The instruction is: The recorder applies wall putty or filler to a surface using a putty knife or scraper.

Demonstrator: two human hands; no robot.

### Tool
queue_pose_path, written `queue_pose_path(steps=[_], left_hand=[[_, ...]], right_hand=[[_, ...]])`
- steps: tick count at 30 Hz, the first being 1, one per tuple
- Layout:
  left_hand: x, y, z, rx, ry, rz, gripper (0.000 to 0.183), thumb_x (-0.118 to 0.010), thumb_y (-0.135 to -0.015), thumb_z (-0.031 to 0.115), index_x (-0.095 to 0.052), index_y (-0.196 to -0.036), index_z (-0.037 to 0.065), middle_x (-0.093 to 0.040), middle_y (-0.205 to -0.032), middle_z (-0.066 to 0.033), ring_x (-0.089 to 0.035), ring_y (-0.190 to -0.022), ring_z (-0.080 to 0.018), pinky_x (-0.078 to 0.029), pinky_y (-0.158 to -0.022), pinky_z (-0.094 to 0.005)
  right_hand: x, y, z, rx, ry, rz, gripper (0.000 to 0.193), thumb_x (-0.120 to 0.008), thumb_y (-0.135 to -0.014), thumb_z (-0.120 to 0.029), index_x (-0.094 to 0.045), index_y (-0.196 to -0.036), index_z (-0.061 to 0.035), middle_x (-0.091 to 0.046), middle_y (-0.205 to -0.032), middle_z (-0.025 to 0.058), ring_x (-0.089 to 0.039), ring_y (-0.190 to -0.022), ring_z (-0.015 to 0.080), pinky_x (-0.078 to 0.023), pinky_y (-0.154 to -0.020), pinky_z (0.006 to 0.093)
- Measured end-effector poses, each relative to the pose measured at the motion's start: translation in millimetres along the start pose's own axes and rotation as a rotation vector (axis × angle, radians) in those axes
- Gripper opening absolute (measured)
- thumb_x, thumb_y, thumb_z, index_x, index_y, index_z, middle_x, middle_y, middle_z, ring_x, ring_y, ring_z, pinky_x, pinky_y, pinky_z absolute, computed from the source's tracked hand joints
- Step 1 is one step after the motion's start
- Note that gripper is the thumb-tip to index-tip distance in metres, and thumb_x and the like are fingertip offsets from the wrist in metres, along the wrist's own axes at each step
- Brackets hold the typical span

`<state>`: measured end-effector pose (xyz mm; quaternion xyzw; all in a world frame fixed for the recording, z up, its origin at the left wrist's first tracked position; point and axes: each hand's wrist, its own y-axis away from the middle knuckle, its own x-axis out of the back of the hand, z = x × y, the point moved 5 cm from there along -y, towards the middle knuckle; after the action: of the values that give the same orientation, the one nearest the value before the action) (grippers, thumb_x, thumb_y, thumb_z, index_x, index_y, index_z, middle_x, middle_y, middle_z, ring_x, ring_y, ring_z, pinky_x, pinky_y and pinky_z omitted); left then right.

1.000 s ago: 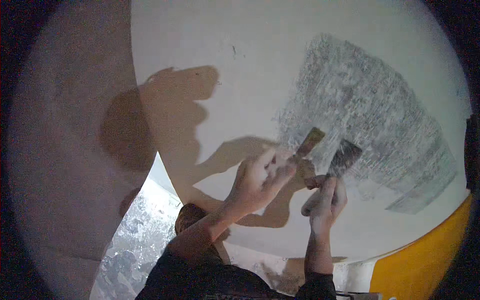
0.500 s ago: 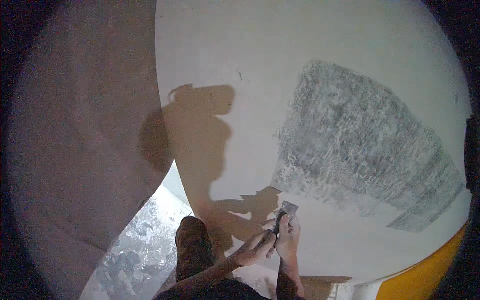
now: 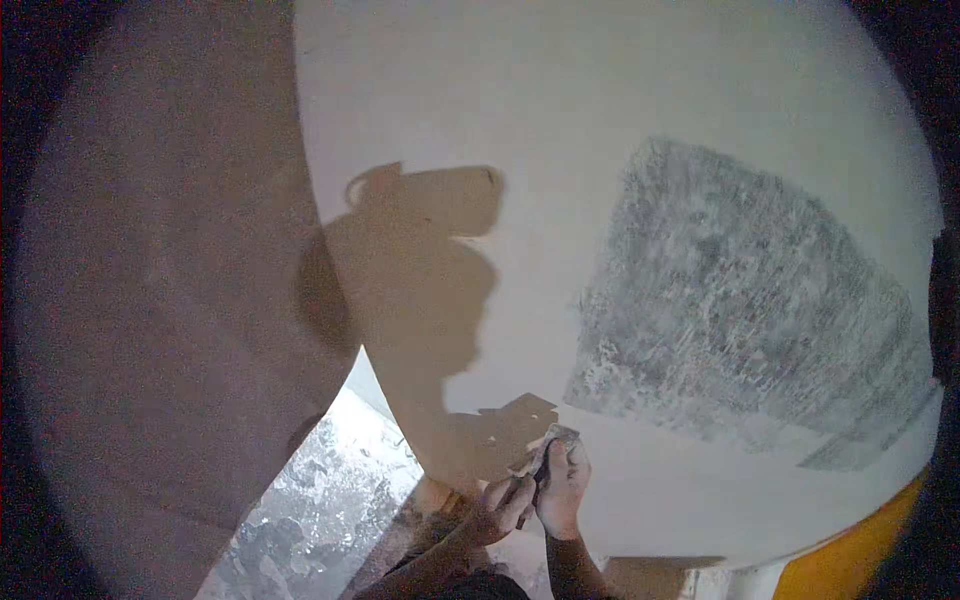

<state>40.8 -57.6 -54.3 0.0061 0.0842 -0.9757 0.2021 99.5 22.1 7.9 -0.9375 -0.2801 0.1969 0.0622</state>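
Observation:
In front of the white wall (image 3: 540,300), low in the view, my two hands are close together. My right hand (image 3: 563,490) is closed around a putty knife (image 3: 563,433), its flat grey blade pointing up and its dark handle partly covered by fingers. Just beside it, my left hand (image 3: 503,508) is closed, with a narrow dark handle and a small pale edge showing at its fingers. That looks like a second putty knife, though fingers and shadow hide most of it. A large grey rough patch (image 3: 740,310) covers the wall up and to the right.
A brownish shaded wall (image 3: 170,250) meets the white one at a corner on the left. Below it lies a bright, stained floor (image 3: 310,500). My shadow (image 3: 420,290) falls across the white wall. An orange-yellow surface (image 3: 860,545) curves at the lower right.
My hands have come lower, and the putty knife's blade has tilted to the left. The view has shifted, so the grey patch sits farther right. My dark shoe has left its place over the floor.

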Motion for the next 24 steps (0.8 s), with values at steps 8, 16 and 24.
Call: queue_pose_path(steps=[8,16,24], left_hand=[[-45,-49,4,0.131,0.181,-0.204,0.043,-0.036,-0.097,0.027,-0.035,-0.132,0.002,-0.049,-0.067,-0.0004,-0.046,-0.051,-0.009,-0.037,-0.044,-0.0238],[-59,-72,-25,0.216,0.23,-0.311,0.048,-0.032,-0.096,0.038,-0.039,-0.13,0.005,-0.059,-0.08,-0.0092,-0.056,-0.063,-0.0154,-0.043,-0.054,-0.0263],[-65,-60,-1,0.346,0.238,-0.289,0.05,-0.033,-0.094,0.043,-0.042,-0.127,0.006,-0.063,-0.089,-0.0146,-0.061,-0.074,-0.0242,-0.046,-0.068,-0.0361]], right_hand=[[32,-14,-27,0.134,0.189,0.264,0.016,-0.044,-0.094,-0.016,-0.052,-0.096,-0.0014,-0.056,-0.08,0.0029,-0.05,-0.068,0.0084,-0.042,-0.06,0.0244],[17,-18,-58,0.302,0.75,0.388,0.02,-0.042,-0.095,-0.017,-0.047,-0.083,-0.0013,-0.048,-0.067,0.0036,-0.041,-0.059,0.0113,-0.034,-0.053,0.0233],[15,-21,-64,0.245,0.728,0.4,0.017,-0.046,-0.093,-0.011,-0.045,-0.08,-0.0002,-0.049,-0.061,0.0038,-0.048,-0.048,0.0095,-0.037,-0.044,0.0229]])
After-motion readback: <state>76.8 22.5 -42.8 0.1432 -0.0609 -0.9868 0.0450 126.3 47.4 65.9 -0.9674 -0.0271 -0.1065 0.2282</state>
